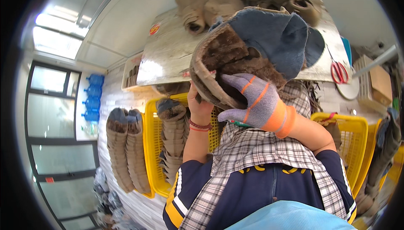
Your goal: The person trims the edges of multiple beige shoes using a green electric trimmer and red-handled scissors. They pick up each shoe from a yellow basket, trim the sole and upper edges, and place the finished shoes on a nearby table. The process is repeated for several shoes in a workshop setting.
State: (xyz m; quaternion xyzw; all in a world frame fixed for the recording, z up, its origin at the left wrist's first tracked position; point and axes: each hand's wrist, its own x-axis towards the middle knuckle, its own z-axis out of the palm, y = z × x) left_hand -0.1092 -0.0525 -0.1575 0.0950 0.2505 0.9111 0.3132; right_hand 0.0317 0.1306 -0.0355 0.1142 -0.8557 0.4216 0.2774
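Above my lap, in front of the table's near edge, I hold a fur-lined shoe upper (269, 36), blue cloth outside with brown fleece inside and a tan edge. My left hand (200, 108), bare with a beaded bracelet, grips its left rim from below; some of its fingers are hidden behind it. My right hand (263, 101) wears a grey and orange glove. Its fingers reach into the fleece opening and its thumb lies lower, by the near rim, closed on the upper. A small green thing (240, 123), too covered to name, shows below the glove.
Several tan shoe uppers (223, 5) lie at the back of the worktable (168, 42). Red-handled scissors (339, 72) rest at its right edge. Yellow baskets (149, 146) (351, 133) stand on both sides of me. Stacked uppers (126, 146) are at the left.
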